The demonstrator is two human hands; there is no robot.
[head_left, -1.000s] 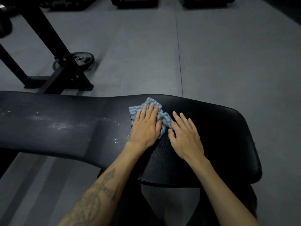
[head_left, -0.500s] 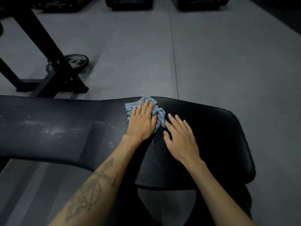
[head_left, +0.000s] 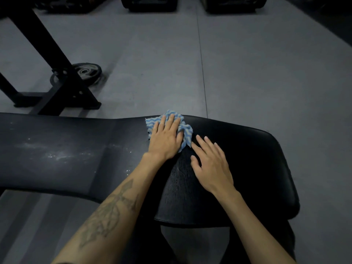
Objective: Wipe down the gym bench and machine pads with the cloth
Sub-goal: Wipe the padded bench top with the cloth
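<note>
Cloth (head_left: pixel 185 130): light, limp; likely bunches. Left hand (head_left: pixel 167 138) presses it flat-fingered on bench (head_left: pixel 247 149); right hand (head_left: pixel 211 164) flat, empty, beside cloth.

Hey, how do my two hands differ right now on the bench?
The left hand lies flat on the blue-and-white cloth, pressing it onto the bench pad; the right hand rests on bare pad, touching no cloth except perhaps at a fingertip. The left hand sits nearer the pad's far edge, the right hand closer to you. Both are open, palm down.
</note>
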